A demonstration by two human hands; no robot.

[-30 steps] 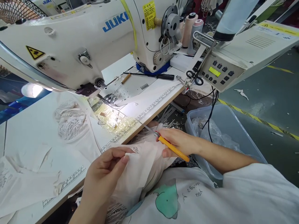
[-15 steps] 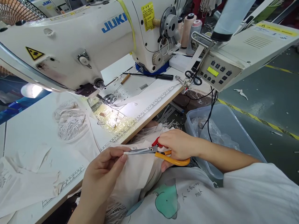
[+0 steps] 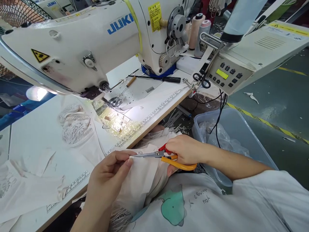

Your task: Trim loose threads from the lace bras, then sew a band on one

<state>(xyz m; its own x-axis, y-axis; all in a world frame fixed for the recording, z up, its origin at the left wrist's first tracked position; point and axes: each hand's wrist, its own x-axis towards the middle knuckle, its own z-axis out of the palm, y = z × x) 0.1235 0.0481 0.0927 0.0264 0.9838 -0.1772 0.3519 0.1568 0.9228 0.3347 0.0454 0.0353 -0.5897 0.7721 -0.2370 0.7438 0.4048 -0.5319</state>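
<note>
Head view: left hand (image 3: 109, 170) pinches off-white fabric (image 3: 141, 175), right hand (image 3: 184, 149) grips scissors (image 3: 158, 154), blades (image 3: 146, 155) at the pinching fingertips (image 3: 129, 161), snip seemingly unfinished.

Left hand (image 3: 109, 172) pinches thumb (image 3: 125, 170) to forefinger (image 3: 122, 155); right hand (image 3: 184, 149) curls opposite in a grip. Both forearms (image 3: 227, 162) are bare.

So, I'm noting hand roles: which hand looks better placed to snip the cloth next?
Probably the right hand: it holds the scissors, blades by the cloth edge, while the left hand pinches that edge.
</note>
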